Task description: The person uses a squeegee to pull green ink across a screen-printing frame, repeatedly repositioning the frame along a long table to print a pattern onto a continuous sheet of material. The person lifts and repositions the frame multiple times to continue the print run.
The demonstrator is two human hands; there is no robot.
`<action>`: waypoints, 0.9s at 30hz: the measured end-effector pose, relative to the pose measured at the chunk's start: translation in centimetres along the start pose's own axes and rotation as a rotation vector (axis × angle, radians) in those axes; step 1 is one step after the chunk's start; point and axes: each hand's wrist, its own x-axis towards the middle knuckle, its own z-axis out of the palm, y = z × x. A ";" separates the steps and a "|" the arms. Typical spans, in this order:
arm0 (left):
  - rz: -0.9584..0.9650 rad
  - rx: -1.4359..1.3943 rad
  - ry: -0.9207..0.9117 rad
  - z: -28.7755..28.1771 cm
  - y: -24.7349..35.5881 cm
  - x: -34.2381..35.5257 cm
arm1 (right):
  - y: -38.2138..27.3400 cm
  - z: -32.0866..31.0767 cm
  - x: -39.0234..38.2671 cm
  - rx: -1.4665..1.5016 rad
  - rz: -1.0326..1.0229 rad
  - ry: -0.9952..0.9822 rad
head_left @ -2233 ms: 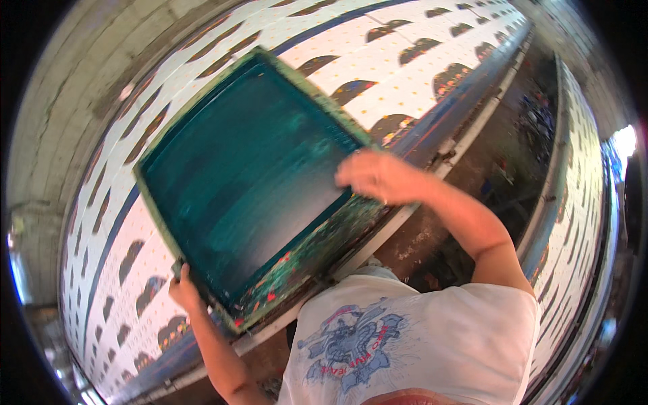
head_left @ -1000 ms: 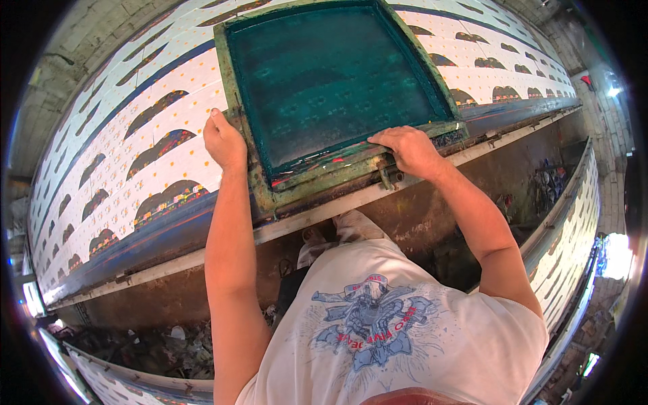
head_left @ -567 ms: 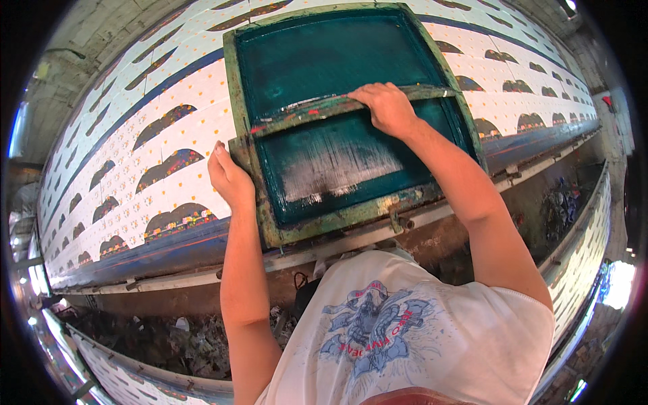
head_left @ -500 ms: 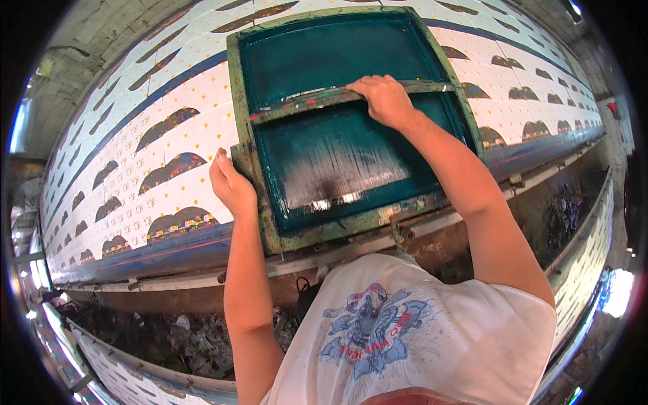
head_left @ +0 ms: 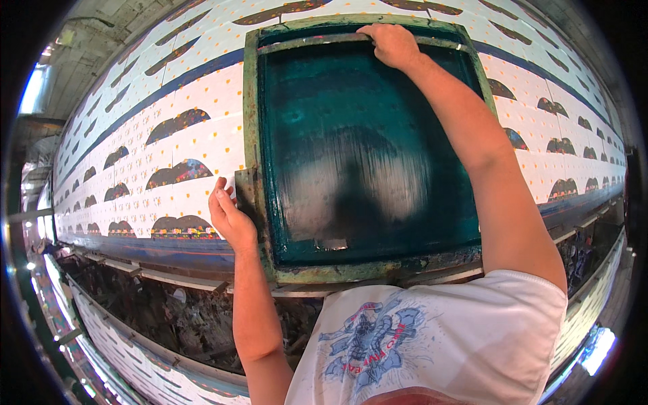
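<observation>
A long worktop [head_left: 172, 252], dark blue along its near edge, stretches from left to right as I watch from afar. I see a white sheet [head_left: 202, 95] spread over it, patterned with dark scalloped shapes and small orange dots. A green frame [head_left: 251, 108] lies on the sheet at centre, its near side by the worktop's near edge.

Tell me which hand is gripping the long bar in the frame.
The right hand grips the bar; the left hand is half open, away from the bar, by the left side of the green frame.
</observation>
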 end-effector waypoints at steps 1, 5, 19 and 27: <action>-0.004 0.009 0.005 -0.1 -0.1 0.0 | -0.2 -0.4 0.7 0.012 0.042 -0.045; -0.026 0.029 0.016 -0.1 -0.1 0.0 | -0.5 -0.9 1.2 -0.022 0.038 -0.002; 0.002 0.074 0.004 -0.3 -0.1 -0.2 | 3.0 0.0 2.7 0.092 -0.055 -0.049; 0.051 0.072 -0.018 0.3 0.0 0.4 | 2.9 -2.9 3.1 0.137 -0.033 -0.393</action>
